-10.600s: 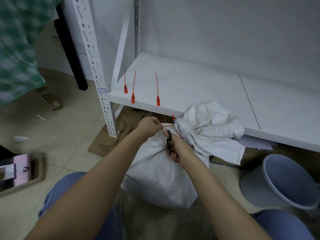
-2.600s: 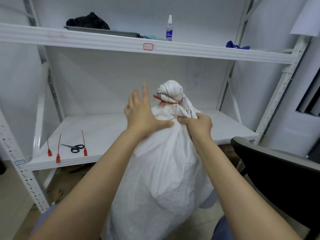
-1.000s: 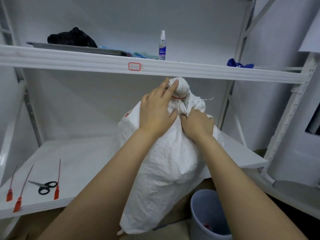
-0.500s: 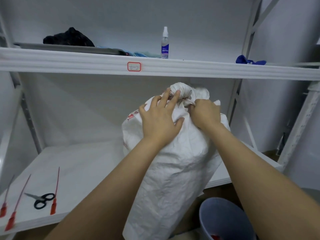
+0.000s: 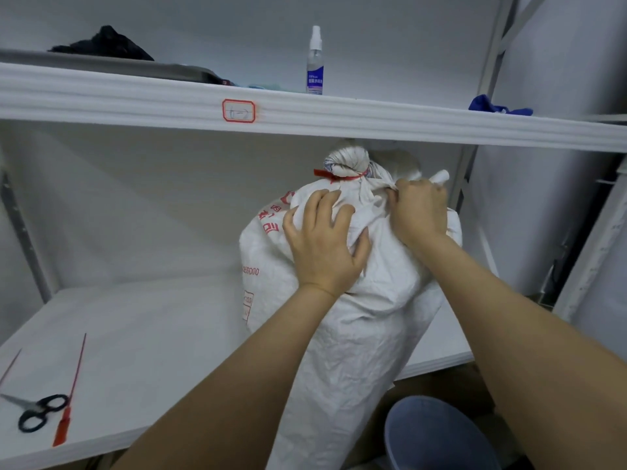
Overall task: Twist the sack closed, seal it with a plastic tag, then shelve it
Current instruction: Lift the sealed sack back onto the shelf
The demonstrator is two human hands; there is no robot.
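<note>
sack top just under upper shelf; left hand pressing it, right hand gripping neck; scissors aside.

Storeroom: labelled white steel shelving
</note>
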